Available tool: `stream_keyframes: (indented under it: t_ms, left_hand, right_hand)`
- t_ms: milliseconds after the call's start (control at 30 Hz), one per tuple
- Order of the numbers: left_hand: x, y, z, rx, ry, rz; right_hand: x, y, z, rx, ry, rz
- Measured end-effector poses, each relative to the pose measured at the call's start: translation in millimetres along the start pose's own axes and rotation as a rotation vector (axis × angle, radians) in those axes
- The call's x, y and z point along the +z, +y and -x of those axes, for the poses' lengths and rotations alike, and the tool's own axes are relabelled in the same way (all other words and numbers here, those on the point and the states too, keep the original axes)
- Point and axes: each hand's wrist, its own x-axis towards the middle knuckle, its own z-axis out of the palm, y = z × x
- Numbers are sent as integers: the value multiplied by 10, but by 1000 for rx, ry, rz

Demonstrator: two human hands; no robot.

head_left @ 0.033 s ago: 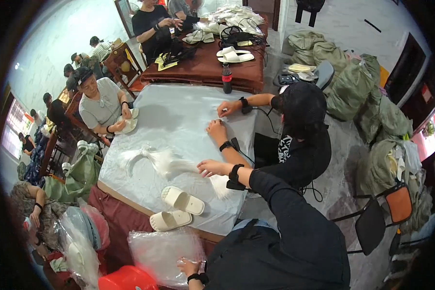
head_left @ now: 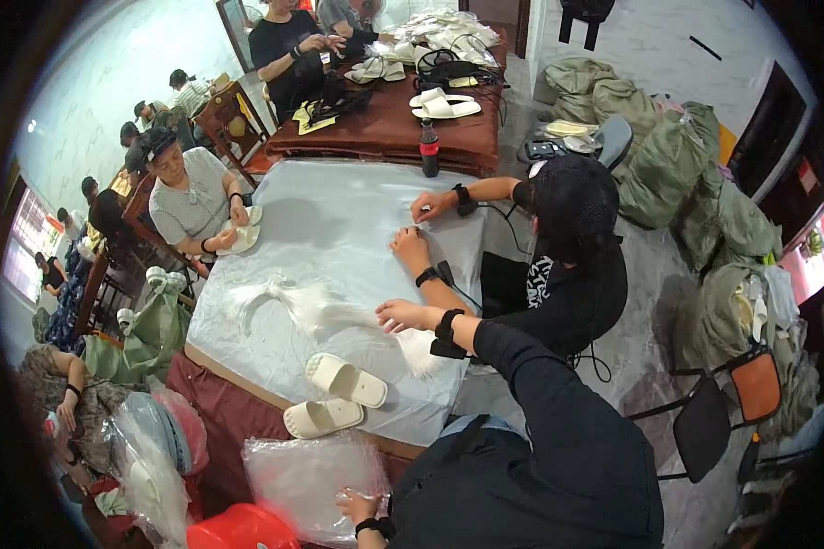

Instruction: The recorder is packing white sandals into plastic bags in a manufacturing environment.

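My right hand [head_left: 409, 316] is stretched out over the white table covering with its fingers a little apart. It is beside a bundle of long white fibres [head_left: 307, 309], with a second white tuft [head_left: 419, 353] just below it. Whether a strand lies between the fingertips is too small to tell. Down at the front, my left hand [head_left: 359, 506] rests with fingers spread at the right edge of some clear plastic bags [head_left: 307, 476]. A pair of cream slippers, one slipper [head_left: 346, 380] and its mate [head_left: 323, 418], lies between my two hands.
Close to my right arm, a co-worker in black [head_left: 568, 265] works with both hands on the table. Another person [head_left: 192, 197] holds a pale sole across from them. A dark bottle [head_left: 429, 148] stands at the far edge. A red stool [head_left: 241, 529] is by the bags.
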Motion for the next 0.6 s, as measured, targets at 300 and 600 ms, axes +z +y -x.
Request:
stream_keyframes:
  t_ms: [300, 600]
  left_hand:
    - [156, -72, -189, -8, -10, -65]
    - [160, -142, -229, 53, 9, -74]
  right_hand:
    - [-861, -184, 383, -131, 404, 114]
    - [-734, 193, 1265, 37, 864, 1056]
